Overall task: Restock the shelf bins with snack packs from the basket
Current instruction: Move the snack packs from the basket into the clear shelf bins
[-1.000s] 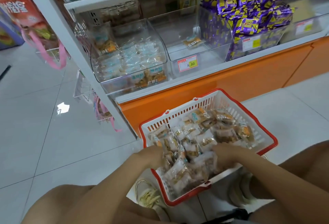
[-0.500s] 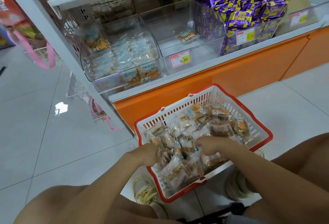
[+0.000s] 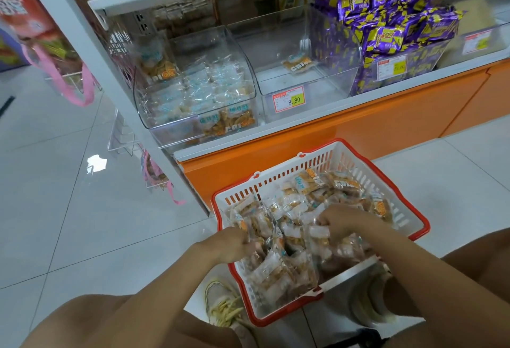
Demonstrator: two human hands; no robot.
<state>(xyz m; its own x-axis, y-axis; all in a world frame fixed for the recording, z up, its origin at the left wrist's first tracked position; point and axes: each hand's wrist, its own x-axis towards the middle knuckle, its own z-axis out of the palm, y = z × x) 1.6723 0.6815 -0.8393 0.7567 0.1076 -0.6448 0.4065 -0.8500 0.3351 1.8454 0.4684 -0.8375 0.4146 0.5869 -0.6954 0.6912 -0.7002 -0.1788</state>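
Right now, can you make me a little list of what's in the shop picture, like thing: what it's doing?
basket: red and white, on the floor, full of snack packs
left hand: in the basket, gathering packs
right hand: in the basket, on the packs
left bin: clear, partly filled with matching packs
middle bin: nearly bare, one pack inside
right bin: heaped with purple packs

Both forearms are bare, with no sleeves showing down to the left grip and the right grip. Below and behind the grips, both knees are bare too. Under the left grip sits a pale mesh sneaker with yellowish laces; under the right, a white-soled shoe.
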